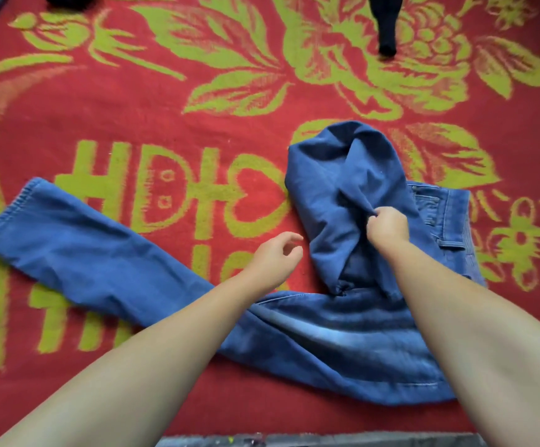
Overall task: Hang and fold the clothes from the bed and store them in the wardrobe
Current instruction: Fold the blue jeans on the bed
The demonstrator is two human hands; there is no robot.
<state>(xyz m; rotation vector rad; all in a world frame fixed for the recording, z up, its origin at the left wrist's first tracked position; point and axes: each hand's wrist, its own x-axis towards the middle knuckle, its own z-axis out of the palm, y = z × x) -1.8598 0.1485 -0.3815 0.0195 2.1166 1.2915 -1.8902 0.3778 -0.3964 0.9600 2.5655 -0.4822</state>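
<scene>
My right hand pinches a fold of denim on the bunched-up leg of the jeans, fingers curled tight on the cloth. My left hand hovers just beside it over the blanket, fingers loosely curled and holding nothing. The jeans lie on the bed near its near edge: one leg runs long and flat toward the left edge, cuff far out, while the other is heaped back over the waistband toward the right. I judge the heaped leg must be drawn leftward along that same long axis, and my free left hand is the nearer one to guide it. A dark garment lies at the far edge.
</scene>
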